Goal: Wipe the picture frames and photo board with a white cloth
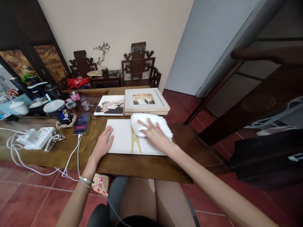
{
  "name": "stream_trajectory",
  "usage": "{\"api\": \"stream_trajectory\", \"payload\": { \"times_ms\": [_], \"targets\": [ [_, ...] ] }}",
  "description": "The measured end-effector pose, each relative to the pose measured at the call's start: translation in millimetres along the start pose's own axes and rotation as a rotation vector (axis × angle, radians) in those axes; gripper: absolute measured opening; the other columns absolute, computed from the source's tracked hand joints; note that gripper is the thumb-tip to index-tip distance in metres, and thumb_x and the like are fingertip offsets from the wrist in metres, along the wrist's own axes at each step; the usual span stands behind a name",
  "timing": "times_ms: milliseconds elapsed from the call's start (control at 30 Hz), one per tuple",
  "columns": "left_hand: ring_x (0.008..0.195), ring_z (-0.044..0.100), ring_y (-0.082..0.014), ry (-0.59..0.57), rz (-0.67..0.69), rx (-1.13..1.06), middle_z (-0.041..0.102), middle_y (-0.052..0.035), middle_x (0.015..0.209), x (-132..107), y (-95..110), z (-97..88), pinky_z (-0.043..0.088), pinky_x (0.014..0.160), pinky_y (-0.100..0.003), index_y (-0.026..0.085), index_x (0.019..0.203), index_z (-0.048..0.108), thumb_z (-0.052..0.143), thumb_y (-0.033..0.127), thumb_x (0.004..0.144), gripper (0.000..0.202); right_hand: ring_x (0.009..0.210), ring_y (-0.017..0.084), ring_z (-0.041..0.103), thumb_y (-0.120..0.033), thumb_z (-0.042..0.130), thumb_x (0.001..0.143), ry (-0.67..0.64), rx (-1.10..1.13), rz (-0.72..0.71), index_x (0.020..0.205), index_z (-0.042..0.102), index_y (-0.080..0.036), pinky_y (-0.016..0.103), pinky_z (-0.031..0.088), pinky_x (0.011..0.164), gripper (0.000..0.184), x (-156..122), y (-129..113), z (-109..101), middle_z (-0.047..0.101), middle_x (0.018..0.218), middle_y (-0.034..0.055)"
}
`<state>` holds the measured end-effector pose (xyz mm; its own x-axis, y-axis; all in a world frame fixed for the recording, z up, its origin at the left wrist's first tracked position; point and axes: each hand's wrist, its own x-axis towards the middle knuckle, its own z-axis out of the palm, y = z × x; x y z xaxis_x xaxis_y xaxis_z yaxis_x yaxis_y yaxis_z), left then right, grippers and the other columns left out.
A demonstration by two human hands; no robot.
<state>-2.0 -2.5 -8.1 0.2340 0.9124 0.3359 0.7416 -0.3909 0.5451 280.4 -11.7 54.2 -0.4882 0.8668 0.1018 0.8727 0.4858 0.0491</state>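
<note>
Two bare hands down on a brown wooden table (118,164). Far left on it, a white plastic power strip (35,137) with white cords plugged in. Next, a tall black paper cup (59,113) with a white lid and a straw; a cartoon picture on its side, any words too small to read. Then a dark flat phone (81,123) on a white cord, screen blurred out.

Then the left hand (104,144), open and flat, palm down, fingertips resting on the left edge of a big flat white album (120,140), not gripping it. Album lying flat at the near edge of the table, right in front of the body, under both hands. Plain white cover, smooth, with a thin gold mark (136,144) like two crossed strokes near the middle; no letters clear enough to read. Just behind the album, a glossy photo print (111,105), lying flat, partly blurred.

On the right half of the album, a fluffy white cloth (151,123), bunched up. On top of the cloth, the right hand (155,134), open, fingers spread wide, pressing down flat, not closed around it. Behind the cloth, a white square picture frame (146,101) with a small colour photo in the middle, lying on the far side of the table.
</note>
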Motion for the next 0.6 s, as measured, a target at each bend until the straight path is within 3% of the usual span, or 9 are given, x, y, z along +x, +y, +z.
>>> {"api": "stream_trajectory", "payload": {
  "times_ms": [67, 167, 400, 500, 600],
  "targets": [
    [0.139, 0.041, -0.0257, 0.0, 0.002, -0.005, 0.05, -0.0181, 0.143, 0.0, -0.2, 0.1, 0.03, 0.117, -0.044, 0.009, 0.129, 0.057, 0.043, 0.035, 0.093, 0.047, 0.141, 0.047, 0.016, 0.011, 0.039, 0.072, -0.079, 0.015, -0.002, 0.121, 0.065, -0.017, 0.073, 0.03, 0.103, 0.062, 7.4, -14.1, 10.9, 0.025, 0.158, 0.0065],
    [0.139, 0.04, -0.0256, 0.0, 0.002, -0.007, 0.049, -0.018, 0.144, -0.4, 1.1, 0.2, 0.029, 0.117, -0.044, 0.009, 0.129, 0.057, 0.043, 0.034, 0.093, 0.046, 0.141, 0.049, 0.016, 0.008, 0.043, 0.073, -0.121, 0.035, -0.004, 0.122, 0.065, -0.017, 0.075, 0.027, 0.103, 0.059, -6.0, -31.5, 14.9, 0.026, 0.158, 0.0086],
    [0.139, 0.04, -0.0261, 0.0, 0.001, 0.008, 0.048, -0.0168, 0.145, -0.7, 3.9, 1.7, 0.029, 0.117, -0.047, 0.011, 0.13, 0.056, 0.043, 0.032, 0.093, 0.044, 0.141, 0.047, 0.016, 0.006, 0.043, 0.07, -0.215, 0.223, -0.151, 0.114, 0.07, -0.018, 0.073, 0.027, 0.105, 0.057, -73.3, -53.0, -16.4, 0.029, 0.156, 0.0081],
    [0.139, 0.04, -0.0259, 0.005, 0.008, 0.012, 0.048, -0.0169, 0.145, -0.6, 3.1, 2.4, 0.029, 0.117, -0.046, 0.011, 0.13, 0.056, 0.042, 0.031, 0.093, 0.044, 0.142, 0.045, 0.014, 0.007, 0.04, 0.07, -0.268, 0.267, -0.132, 0.119, 0.067, -0.018, 0.072, 0.027, 0.106, 0.061, -64.8, -50.5, -19.5, 0.027, 0.157, 0.0068],
    [0.139, 0.04, -0.0261, 0.002, 0.008, 0.008, 0.048, -0.0179, 0.145, -0.6, 1.8, 2.2, 0.029, 0.117, -0.046, 0.01, 0.13, 0.056, 0.043, 0.031, 0.093, 0.045, 0.143, 0.046, 0.011, 0.007, 0.039, 0.071, -0.244, 0.248, -0.049, 0.126, 0.063, -0.015, 0.073, 0.023, 0.106, 0.064, -28.0, -43.4, -11.4, 0.024, 0.158, 0.0083]
  ]
}}
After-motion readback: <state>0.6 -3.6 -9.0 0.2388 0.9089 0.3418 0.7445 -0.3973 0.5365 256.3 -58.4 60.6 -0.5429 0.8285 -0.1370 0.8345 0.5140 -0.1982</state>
